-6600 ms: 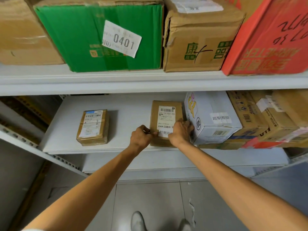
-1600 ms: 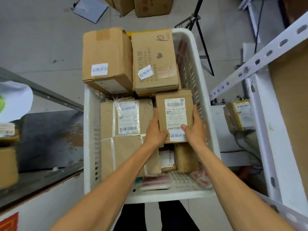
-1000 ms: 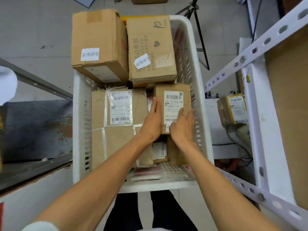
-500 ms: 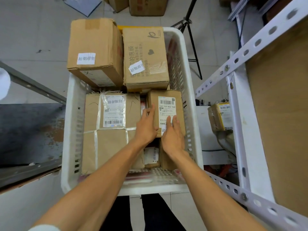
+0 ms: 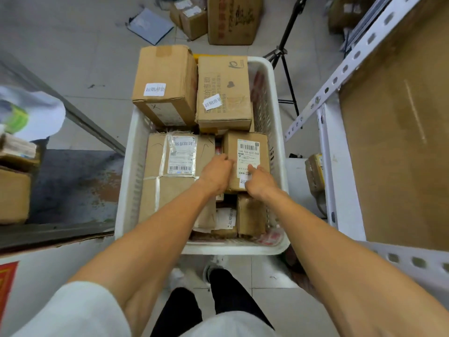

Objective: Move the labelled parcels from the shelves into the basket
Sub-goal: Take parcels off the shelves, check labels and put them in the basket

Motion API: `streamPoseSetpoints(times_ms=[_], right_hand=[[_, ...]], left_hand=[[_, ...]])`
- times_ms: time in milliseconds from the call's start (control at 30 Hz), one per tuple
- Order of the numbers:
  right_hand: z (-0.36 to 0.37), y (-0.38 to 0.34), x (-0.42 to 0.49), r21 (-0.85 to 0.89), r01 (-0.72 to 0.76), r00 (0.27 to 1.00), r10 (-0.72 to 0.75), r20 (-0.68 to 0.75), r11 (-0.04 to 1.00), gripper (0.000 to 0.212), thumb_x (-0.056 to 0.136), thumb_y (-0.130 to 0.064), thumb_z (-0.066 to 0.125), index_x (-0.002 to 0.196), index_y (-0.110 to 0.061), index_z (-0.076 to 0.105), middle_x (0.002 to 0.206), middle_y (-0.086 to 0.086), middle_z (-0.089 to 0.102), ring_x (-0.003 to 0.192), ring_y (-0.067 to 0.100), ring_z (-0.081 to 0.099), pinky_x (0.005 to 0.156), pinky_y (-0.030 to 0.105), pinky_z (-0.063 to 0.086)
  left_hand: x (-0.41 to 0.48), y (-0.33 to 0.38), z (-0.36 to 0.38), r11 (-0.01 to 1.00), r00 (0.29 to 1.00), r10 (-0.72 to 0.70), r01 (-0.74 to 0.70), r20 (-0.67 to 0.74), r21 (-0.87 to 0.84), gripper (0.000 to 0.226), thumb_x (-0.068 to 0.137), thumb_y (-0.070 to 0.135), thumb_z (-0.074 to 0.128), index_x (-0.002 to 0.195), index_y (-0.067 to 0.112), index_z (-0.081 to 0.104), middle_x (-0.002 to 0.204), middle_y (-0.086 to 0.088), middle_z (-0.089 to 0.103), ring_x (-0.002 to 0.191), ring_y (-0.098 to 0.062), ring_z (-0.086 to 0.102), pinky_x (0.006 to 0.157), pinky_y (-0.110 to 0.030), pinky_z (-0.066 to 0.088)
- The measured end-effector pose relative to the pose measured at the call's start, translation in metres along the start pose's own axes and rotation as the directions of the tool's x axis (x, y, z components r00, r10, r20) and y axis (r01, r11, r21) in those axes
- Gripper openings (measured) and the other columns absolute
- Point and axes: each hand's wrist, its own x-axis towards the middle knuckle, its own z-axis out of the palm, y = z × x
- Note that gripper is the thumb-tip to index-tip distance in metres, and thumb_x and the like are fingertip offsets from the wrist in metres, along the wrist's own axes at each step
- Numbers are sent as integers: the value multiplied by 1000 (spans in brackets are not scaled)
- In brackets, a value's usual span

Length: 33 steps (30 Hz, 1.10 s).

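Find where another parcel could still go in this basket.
A low pocket lies between the small parcel and the basket's near rim. The plain box and printed box crowd the far end; the taped parcel fills the left.

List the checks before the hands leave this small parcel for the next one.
1. Small parcel inside the basket: ok.
2. Its label facing up: ok.
3. Parcel resting steady: cannot tell.
4. Left hand clear of it: cannot tell, fingers curled at its left edge.
5. Right hand clear of it: not ok, lies on the label.
6. Next parcel in sight on the shelf: ok.
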Motion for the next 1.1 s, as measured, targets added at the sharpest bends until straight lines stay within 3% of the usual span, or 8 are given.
streamPoseSetpoints(times_ms=[67,300,500,600,733,867,967,1100], right_hand=[[-9,-4,-14,-11,30,1000,-30,6,999,61,96,-19,45,153,-17,22,154,9,31,138,29,34,113,37,31],[-42,-34,-79,-96,133,989,-138,-50,986,59,93,-21,49,150,-16,33,152,8,38,137,28,39,111,35,35],[-75,-80,-151,-272,291,941,-325,-92,917,44,89,-30,59,128,-10,58,125,12,62,111,29,58,93,38,50],[-87,-100,-184,-301,387,900,-428,-79,871,41,85,-28,66,121,-10,60,117,12,63,103,28,59,89,36,51],[-90,-130,-217,-309,524,813,-574,-96,794,41,88,-25,67,124,-9,57,122,11,61,109,28,57,90,34,47],[-75,-167,-244,-375,632,736,-676,18,678,35,90,-27,64,116,-5,60,114,12,62,104,29,59,85,37,47],[-55,-196,-259,-418,709,652,-754,81,568,38,90,-31,64,115,-3,63,114,16,64,103,33,59,86,38,49],[-24,-228,-288,-467,801,524,-817,242,375,41,92,-30,62,124,-4,60,123,14,60,109,32,57,91,37,48]], left_hand=[[-14,7,-27,999,999,-22,23,-35,38,56,85,10,67,137,12,48,135,-9,50,124,-27,48,100,-38,44],[-73,15,-99,981,987,8,23,-159,191,38,89,17,61,126,12,55,127,-9,55,118,-28,52,91,-40,48],[-150,12,-157,953,971,-62,125,-229,275,30,83,14,62,114,11,60,113,-13,63,102,-32,60,76,-39,52],[-186,6,-175,948,944,-98,184,-314,258,25,85,12,56,110,13,58,109,-13,61,97,-33,60,68,-33,45],[-233,-2,-190,945,915,-133,234,-381,231,29,85,18,59,114,18,57,108,-9,64,96,-31,61,73,-36,49],[-287,-23,-190,909,878,-294,379,-378,173,30,79,15,63,108,15,64,102,-9,68,93,-29,63,74,-35,53],[-328,-42,-184,865,810,-439,498,-389,61,18,78,13,62,96,15,63,105,-10,66,93,-29,62,77,-36,55],[-389,-52,-167,766,685,-626,629,-372,-130,27,84,21,64,111,16,65,114,-5,63,103,-27,61,85,-36,53]])
